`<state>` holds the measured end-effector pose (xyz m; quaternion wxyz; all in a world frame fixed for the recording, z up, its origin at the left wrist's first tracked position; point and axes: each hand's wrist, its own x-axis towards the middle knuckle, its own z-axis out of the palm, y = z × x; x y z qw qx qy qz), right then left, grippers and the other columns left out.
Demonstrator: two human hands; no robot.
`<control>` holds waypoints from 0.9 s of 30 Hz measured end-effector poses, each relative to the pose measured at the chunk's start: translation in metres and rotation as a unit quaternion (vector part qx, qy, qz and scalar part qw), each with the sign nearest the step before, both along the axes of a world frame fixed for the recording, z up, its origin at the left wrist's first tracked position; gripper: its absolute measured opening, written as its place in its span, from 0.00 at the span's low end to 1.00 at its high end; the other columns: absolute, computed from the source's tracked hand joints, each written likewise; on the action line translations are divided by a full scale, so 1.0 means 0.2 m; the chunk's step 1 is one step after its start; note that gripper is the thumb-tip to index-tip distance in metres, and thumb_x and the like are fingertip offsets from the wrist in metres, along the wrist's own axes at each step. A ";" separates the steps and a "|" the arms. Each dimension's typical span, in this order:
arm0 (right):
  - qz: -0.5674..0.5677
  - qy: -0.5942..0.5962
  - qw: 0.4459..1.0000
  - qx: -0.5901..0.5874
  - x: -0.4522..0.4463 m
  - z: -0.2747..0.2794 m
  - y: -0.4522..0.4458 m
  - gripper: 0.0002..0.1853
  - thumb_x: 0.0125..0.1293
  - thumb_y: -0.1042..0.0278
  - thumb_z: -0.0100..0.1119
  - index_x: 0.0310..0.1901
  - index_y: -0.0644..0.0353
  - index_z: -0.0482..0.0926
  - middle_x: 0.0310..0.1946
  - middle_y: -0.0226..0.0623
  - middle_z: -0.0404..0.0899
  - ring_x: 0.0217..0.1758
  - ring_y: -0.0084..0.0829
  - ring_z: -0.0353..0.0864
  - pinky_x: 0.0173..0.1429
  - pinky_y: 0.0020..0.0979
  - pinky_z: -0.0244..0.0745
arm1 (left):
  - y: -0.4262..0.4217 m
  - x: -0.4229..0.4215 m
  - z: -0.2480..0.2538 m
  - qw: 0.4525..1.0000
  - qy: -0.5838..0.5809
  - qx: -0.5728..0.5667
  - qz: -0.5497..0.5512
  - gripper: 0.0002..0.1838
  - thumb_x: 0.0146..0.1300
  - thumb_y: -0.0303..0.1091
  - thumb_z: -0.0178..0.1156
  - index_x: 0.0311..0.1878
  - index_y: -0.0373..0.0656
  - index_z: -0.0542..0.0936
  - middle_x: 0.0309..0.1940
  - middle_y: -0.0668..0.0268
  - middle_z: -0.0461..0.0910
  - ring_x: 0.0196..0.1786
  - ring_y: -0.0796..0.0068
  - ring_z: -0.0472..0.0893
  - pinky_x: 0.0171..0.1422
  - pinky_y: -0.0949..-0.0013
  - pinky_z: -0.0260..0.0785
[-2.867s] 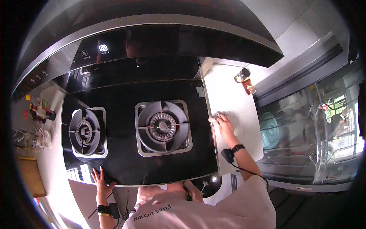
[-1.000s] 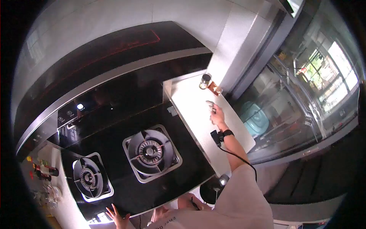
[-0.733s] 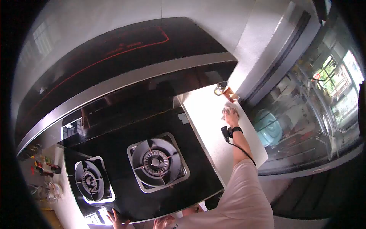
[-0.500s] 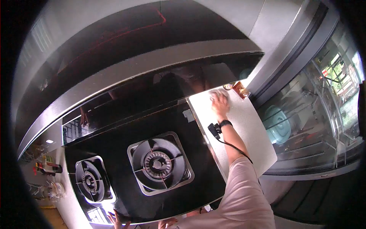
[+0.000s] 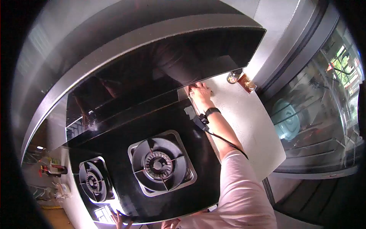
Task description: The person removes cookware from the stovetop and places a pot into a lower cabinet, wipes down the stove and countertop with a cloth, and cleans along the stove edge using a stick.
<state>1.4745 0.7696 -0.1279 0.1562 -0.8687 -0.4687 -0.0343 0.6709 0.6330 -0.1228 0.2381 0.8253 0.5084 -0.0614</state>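
Observation:
My right hand (image 5: 201, 94) presses on the white countertop (image 5: 244, 129), beside the back right corner of the black gas cooktop (image 5: 206, 164). Its fingers are bent together, and whatever lies beneath them is hidden. A dark band with a small black device (image 5: 201, 121) and a cable circles that wrist. At the lower left, my left hand (image 5: 117, 220) shows only in part, fingers spread at the cooktop's front edge. Closest to it is the smaller left burner (image 5: 93, 182); the larger burner (image 5: 158, 165) lies between the hands.
A dark range hood (image 5: 152, 65) overhangs the back. A small dark jar (image 5: 233, 77) and a reddish-brown packet (image 5: 247, 83) stand in the back right corner. Bottles (image 5: 53, 170) are on the left. A pale blue basin (image 5: 286, 120) appears behind glass on the right.
My right hand has moved left across the countertop to the cooktop's edge. My left hand stays near the front edge. The view has shifted slightly, and the jar shows more fully.

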 end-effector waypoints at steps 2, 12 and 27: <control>0.054 0.009 0.998 0.034 -0.05 0.11 -0.16 0.16 0.58 0.55 0.51 0.47 0.42 0.78 0.50 0.27 0.70 0.55 0.36 0.65 0.56 0.49 0.60 | -0.02 -0.04 -0.02 0.999 0.009 0.041 -0.008 0.58 0.40 0.42 0.73 0.71 0.52 0.46 0.67 0.38 0.45 0.70 0.36 0.42 0.69 0.37 0.38; 0.003 0.006 1.000 -0.025 -0.01 -0.04 0.00 0.15 0.58 0.55 0.54 0.47 0.42 0.77 0.61 0.27 0.63 0.66 0.37 0.57 0.65 0.59 0.49 | -0.05 0.04 0.04 0.992 -0.022 0.117 -0.033 0.56 0.38 0.40 0.75 0.70 0.53 0.51 0.69 0.39 0.36 0.68 0.36 0.47 0.65 0.40 0.50; 0.158 0.006 0.985 0.061 -0.48 0.08 -1.26 0.15 0.50 0.71 0.61 0.41 0.45 0.80 0.47 0.28 0.75 0.52 0.34 0.72 0.53 0.41 0.66 | -0.03 0.12 0.06 0.992 0.017 -0.013 0.124 0.64 0.31 0.43 0.75 0.72 0.57 0.44 0.70 0.43 0.32 0.71 0.37 0.34 0.69 0.41 0.41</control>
